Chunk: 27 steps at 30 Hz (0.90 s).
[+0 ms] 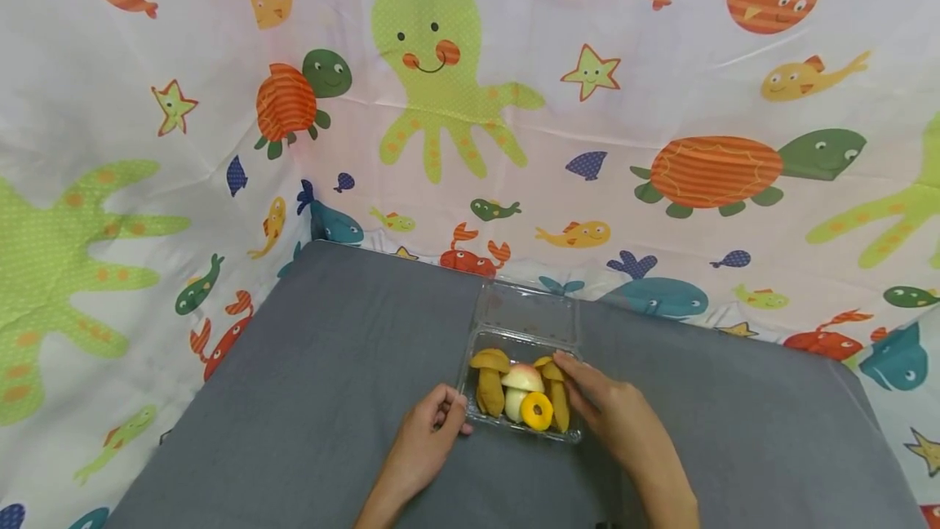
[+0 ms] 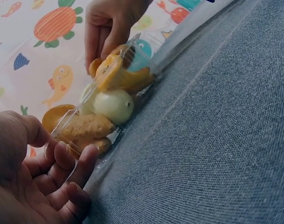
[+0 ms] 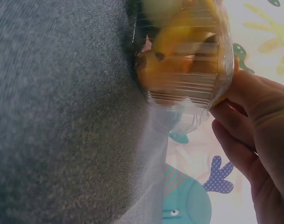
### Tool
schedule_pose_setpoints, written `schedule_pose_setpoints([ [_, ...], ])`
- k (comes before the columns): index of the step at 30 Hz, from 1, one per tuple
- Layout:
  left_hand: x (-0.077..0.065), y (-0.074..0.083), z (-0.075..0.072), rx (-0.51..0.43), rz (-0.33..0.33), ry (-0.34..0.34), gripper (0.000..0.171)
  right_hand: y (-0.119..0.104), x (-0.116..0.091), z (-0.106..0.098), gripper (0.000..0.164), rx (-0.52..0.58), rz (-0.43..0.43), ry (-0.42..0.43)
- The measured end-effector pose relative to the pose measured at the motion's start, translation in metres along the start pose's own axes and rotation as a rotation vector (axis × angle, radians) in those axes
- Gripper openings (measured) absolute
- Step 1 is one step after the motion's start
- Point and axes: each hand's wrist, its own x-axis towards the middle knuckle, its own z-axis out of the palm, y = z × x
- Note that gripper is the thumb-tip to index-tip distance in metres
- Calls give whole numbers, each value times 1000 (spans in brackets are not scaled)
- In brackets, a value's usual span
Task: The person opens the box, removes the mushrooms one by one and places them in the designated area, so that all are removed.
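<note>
One hinged clear-plastic box (image 1: 520, 343) lies open on the grey bench (image 1: 352, 325), two brown mushrooms (image 1: 490, 386), one pink-capped white mushroom (image 1: 522, 378), one yellow ring (image 1: 526, 412) inside; left hand (image 1: 426, 435) pinches the box's rim, right hand (image 1: 617, 406) the rightmost brown mushroom (image 1: 560, 405)

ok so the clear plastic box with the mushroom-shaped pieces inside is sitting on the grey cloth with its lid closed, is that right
Not quite: the lid is open, not closed. The head view shows it folded back on the far side of the clear plastic box. The mushroom-shaped pieces are inside, and the box is on the grey cloth.
</note>
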Motion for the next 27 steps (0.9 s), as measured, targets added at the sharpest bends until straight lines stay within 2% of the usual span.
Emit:
schedule_pose_setpoints([
  [5, 0, -1, 0, 0, -4, 5, 28, -2, 3, -1, 54, -32, 40, 9],
  [17, 0, 0, 0, 15, -3, 10, 26, -1, 6, -6, 56, -48, -6, 145],
  [27, 1, 0, 1, 20, 3, 27, 24, 1, 8, -14, 62, -73, 13, 227],
])
